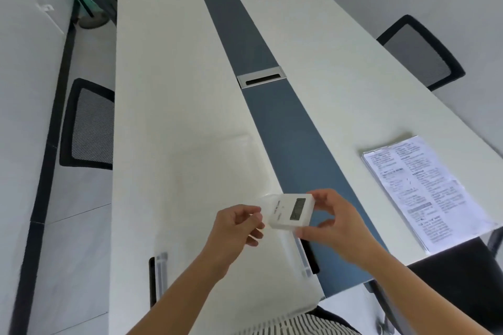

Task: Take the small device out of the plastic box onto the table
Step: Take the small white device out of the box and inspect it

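Observation:
The small device (291,211) is a white rectangular block with a dark screen. It is held in the air above the far right corner of the clear plastic box (272,280). My right hand (334,221) grips its right end between thumb and fingers. At the device's left end, my left hand (236,226) pinches something that looks like a translucent wrapping. The box is wide and shallow and lies on the white table (168,90) right in front of me, with grey latches on both sides. My forearms hide part of what is inside the box.
A stack of printed papers (424,190) lies on the right half of the table. A blue-grey strip with a metal cable slot (261,79) runs down the table's middle. Black mesh chairs stand at the left (89,125) and at the right (422,51).

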Demonstrator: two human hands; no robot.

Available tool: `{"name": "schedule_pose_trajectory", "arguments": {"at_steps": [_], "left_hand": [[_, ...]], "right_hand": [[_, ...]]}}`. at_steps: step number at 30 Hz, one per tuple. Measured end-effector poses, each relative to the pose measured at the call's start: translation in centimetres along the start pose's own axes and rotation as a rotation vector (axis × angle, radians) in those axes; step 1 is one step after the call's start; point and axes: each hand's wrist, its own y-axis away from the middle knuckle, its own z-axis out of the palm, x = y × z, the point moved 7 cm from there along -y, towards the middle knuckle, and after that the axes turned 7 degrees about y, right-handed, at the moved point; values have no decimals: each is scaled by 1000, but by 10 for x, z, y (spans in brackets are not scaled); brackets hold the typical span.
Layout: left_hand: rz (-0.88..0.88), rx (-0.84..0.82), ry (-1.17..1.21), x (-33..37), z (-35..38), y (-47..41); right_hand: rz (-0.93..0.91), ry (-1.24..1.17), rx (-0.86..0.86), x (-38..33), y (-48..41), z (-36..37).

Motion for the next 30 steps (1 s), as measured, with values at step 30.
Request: {"name": "schedule_pose_trajectory", "arguments": {"at_steps": [30], "left_hand": [[261, 318, -930, -26, -33, -65]], "right_hand": [[78, 322, 404, 45, -226, -53]]}}
